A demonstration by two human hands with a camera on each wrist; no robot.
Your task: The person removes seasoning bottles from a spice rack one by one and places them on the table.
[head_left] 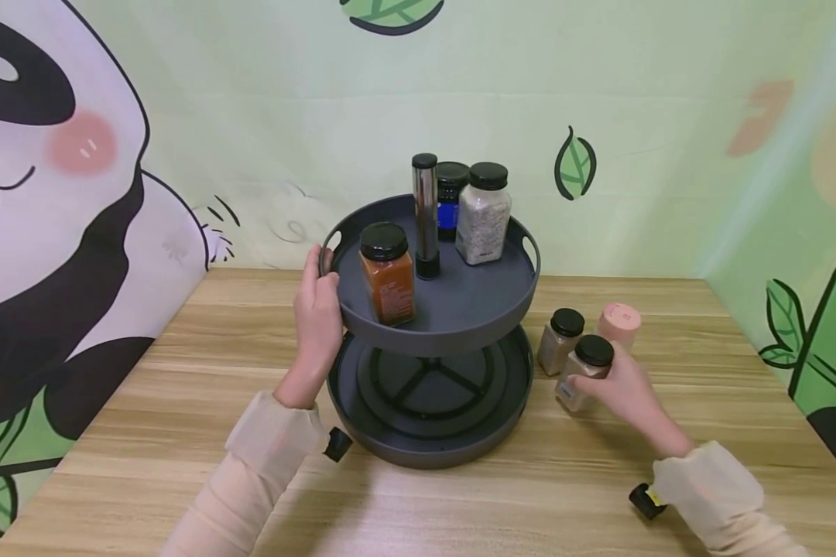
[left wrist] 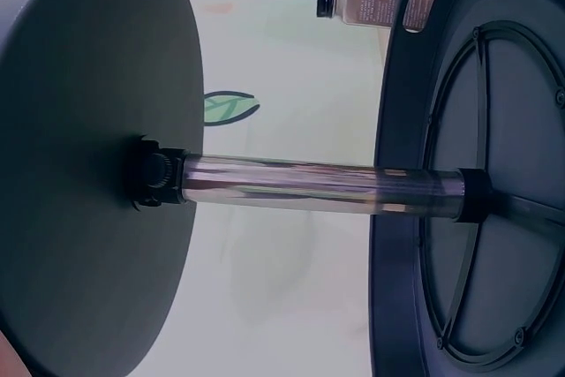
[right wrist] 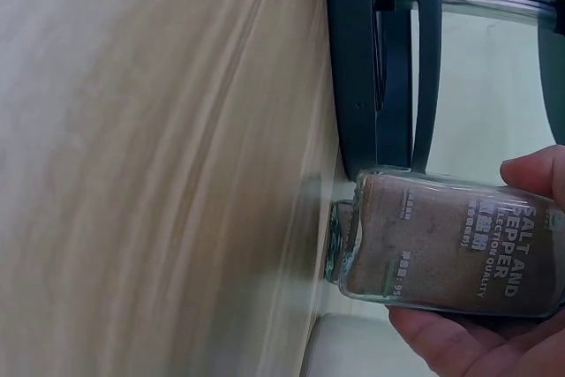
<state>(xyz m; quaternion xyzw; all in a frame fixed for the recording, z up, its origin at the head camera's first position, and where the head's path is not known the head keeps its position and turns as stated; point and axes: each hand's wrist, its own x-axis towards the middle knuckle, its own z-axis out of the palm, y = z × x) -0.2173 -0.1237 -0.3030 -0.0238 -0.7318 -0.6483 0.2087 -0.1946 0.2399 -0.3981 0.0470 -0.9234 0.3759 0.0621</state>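
Note:
A dark grey two-tier round rack has an upper tray and a lower tray, joined by a shiny metal post. My left hand grips the upper tray's left rim at its handle cutout. My right hand holds a square glass jar of brown powder labelled "SALT AND PEPPER", black-capped, just right of the lower tray. A jar of orange-red powder, a jar of pale flakes and a dark jar with a blue label stand on the upper tray.
Behind the held jar, another black-capped jar and a pink-lidded container stand on the wooden table. A green wall sheet with panda and leaf drawings rises behind the table.

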